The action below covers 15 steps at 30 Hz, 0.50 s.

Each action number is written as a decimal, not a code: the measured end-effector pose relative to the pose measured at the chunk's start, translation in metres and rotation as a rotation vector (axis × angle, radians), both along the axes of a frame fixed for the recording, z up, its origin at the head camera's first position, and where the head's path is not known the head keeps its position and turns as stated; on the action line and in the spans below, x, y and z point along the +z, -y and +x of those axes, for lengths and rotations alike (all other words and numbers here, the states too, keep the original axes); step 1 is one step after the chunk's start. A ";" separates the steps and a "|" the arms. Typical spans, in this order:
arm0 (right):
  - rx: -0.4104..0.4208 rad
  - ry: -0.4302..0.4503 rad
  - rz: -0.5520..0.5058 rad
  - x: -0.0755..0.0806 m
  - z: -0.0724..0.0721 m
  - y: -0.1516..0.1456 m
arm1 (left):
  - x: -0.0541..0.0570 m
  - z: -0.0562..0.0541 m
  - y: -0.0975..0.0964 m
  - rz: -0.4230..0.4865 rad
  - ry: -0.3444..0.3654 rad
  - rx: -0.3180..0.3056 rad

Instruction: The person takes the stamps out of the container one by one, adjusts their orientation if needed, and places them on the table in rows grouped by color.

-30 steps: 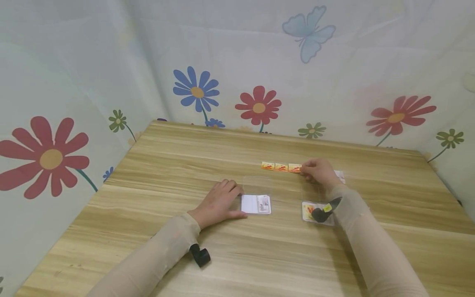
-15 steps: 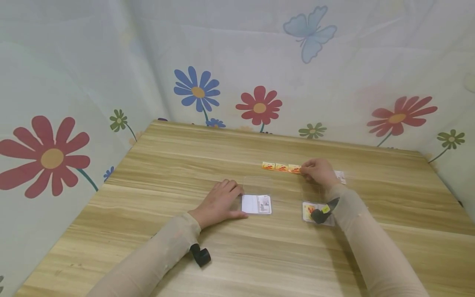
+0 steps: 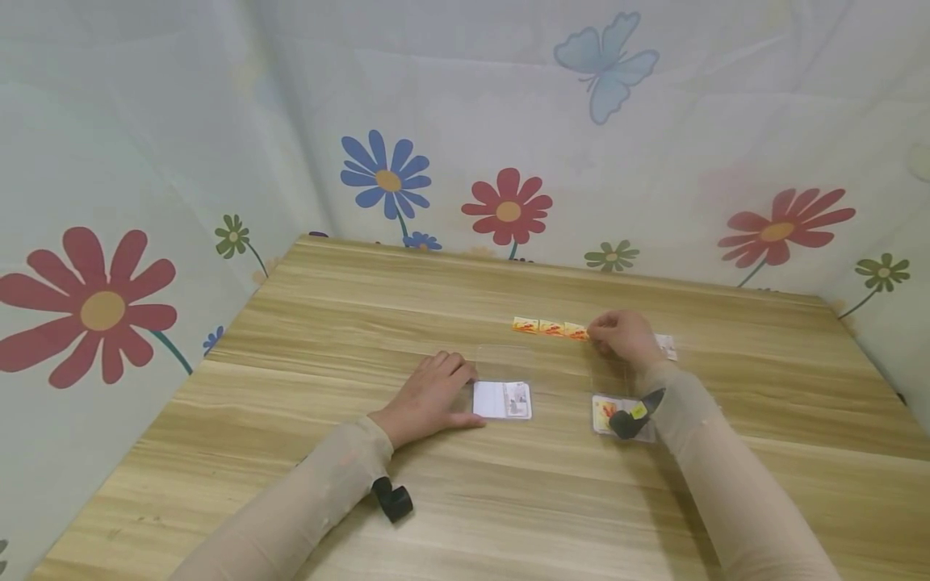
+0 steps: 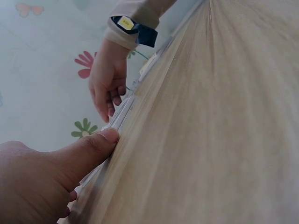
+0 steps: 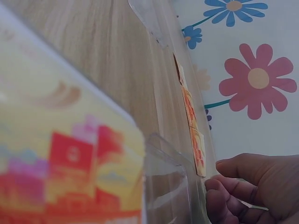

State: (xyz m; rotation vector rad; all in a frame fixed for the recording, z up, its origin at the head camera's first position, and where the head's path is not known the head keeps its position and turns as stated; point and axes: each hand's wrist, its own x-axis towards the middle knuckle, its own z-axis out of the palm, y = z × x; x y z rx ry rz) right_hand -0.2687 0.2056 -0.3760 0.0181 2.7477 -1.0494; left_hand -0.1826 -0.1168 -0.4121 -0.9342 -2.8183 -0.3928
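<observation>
Three small yellow-and-red picture cards lie in a row toward the back of the table. My right hand is at the row's right end, its thumb and index finger pinching the end card's edge; the right wrist view shows these fingertips right at the row. My left hand rests on the table around the left side of a clear plastic case holding white cards. Its thumb presses along the case's front edge, and its fingers reach the back corner.
A second open clear case with a yellow-and-red card stands under my right wrist, partly hidden by its black strap camera. A pale card shows behind the right hand. A flower-printed curtain hangs behind the table.
The end card under my right fingers has turned slightly and sits a little more tilted to the row. My left hand and both cases stay put.
</observation>
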 end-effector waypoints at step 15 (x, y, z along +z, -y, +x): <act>0.000 -0.089 -0.025 0.005 0.008 -0.003 | -0.001 0.000 0.000 0.000 -0.010 -0.001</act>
